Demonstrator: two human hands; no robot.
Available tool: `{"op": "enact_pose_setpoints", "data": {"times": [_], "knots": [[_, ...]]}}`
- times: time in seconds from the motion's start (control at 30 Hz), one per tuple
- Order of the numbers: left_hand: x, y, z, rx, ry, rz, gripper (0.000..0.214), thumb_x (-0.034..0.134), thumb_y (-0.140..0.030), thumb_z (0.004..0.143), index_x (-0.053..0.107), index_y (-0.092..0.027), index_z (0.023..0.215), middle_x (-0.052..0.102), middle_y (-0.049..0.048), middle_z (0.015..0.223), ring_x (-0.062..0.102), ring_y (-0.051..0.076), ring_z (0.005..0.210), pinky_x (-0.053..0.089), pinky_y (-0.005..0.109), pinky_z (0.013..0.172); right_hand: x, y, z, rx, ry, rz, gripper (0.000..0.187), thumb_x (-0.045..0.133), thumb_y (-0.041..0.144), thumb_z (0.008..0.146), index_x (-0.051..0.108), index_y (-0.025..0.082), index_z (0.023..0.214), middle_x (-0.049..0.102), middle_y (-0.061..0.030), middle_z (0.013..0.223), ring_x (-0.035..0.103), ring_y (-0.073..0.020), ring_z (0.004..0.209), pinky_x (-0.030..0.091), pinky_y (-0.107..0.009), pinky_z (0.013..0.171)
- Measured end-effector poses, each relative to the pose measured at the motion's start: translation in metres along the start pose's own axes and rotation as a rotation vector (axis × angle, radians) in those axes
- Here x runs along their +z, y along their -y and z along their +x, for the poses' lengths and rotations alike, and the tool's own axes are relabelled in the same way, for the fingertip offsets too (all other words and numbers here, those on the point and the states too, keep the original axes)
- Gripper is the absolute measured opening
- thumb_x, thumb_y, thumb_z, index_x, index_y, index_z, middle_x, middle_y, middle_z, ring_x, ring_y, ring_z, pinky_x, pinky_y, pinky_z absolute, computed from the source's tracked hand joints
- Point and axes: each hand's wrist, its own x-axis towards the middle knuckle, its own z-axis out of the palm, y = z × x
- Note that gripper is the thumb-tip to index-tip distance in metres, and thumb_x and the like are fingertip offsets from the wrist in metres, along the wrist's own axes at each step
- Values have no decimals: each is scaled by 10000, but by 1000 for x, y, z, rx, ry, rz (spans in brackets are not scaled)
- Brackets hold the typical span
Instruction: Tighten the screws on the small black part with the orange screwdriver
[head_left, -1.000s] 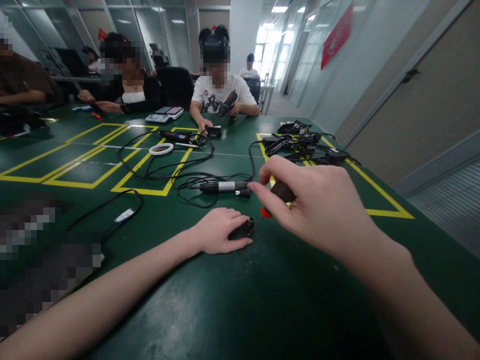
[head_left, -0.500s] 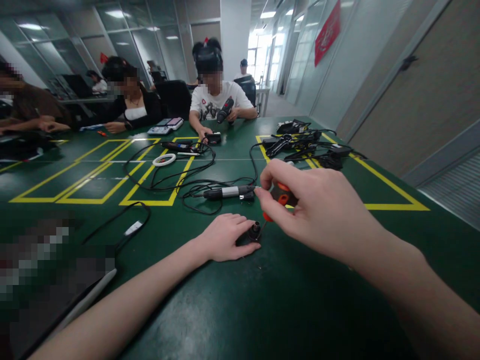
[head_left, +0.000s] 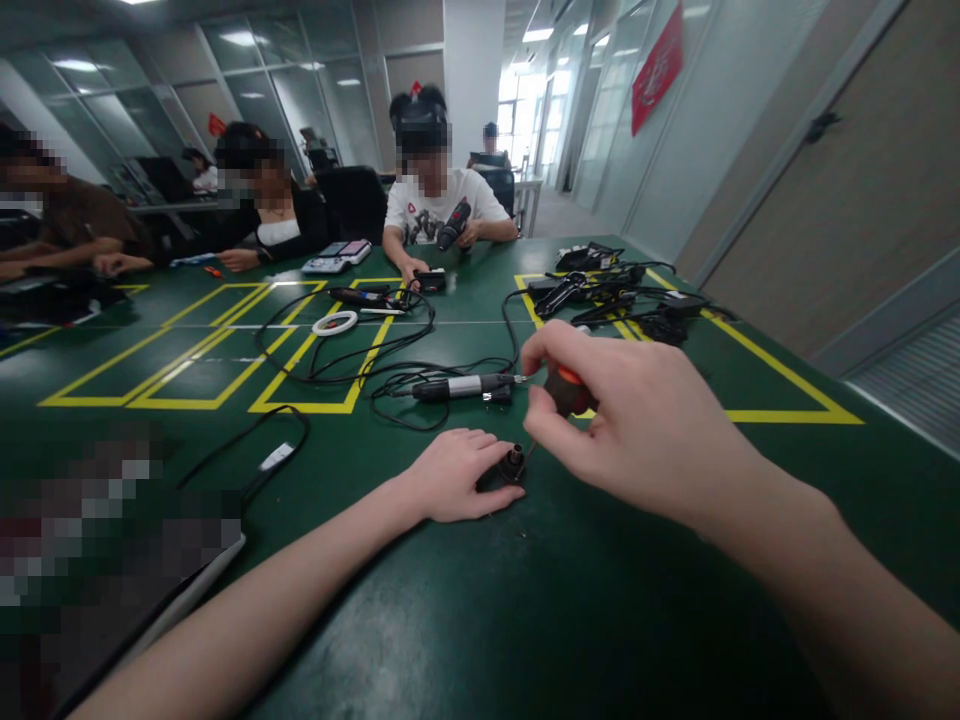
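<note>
My left hand point(head_left: 454, 475) lies on the green table, with thumb and fingers closed round a small black part point(head_left: 513, 462) that has a short metal tube standing up from it. Most of that part is hidden under the fingers. Above and to its right, my right hand point(head_left: 645, 425) grips the dark and orange handle of a screwdriver point(head_left: 568, 392). Its thin shaft slants down to the right side of the black part; whether the tip sits in a screw cannot be made out.
Just beyond my hands lies a grey and black pen-shaped power tool point(head_left: 465, 387) with its cable. Black adapters and cables point(head_left: 600, 290) are heaped at the back right. A white ring point(head_left: 334, 323) lies farther left. Across the table a person point(head_left: 442, 205) holds a drill point(head_left: 454, 226).
My right thumb and fingers have shifted on the screwdriver handle, so its lower orange collar is now covered. The left hand stays on the black part. The whole view has drifted slightly.
</note>
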Motion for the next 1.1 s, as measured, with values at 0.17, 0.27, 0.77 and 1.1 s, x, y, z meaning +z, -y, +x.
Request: {"op": "enact_pose_setpoints", "data": {"times": [0.17, 0.27, 0.77, 1.1], "knots": [[1, 0, 1, 7, -9, 28, 382, 584, -499, 978, 644, -166, 1156, 739, 93, 988, 712, 255, 950, 549, 352, 869, 0, 1, 0, 37, 21, -45, 164, 528, 353, 891, 587, 217, 821, 629, -13, 606, 550, -180, 536, 239, -275, 552], [0, 0, 1, 5, -1, 48, 383, 600, -513, 968, 649, -162, 1114, 739, 93, 958, 714, 252, 903, 544, 343, 823, 1, 0, 0, 63, 29, -61, 181, 498, 334, 914, 601, 220, 818, 593, 0, 562, 509, -171, 496, 228, -277, 544], [1, 0, 0, 17, -16, 45, 375, 570, -498, 987, 636, -164, 1144, 741, 105, 1018, 713, 263, 962, 541, 361, 860, 0, 1, 0, 54, 6, 129, 97, 519, 285, 831, 567, 210, 869, 627, -21, 704, 563, -184, 625, 301, -276, 586], [-1, -1, 2, 7, 16, 39, 374, 578, -511, 978, 644, -163, 1101, 742, 95, 1011, 712, 260, 941, 534, 348, 813, 1, -1, 1, 70, -2, 131, 127, 487, 248, 844, 585, 206, 913, 625, -20, 712, 541, -175, 599, 290, -280, 577]]}}
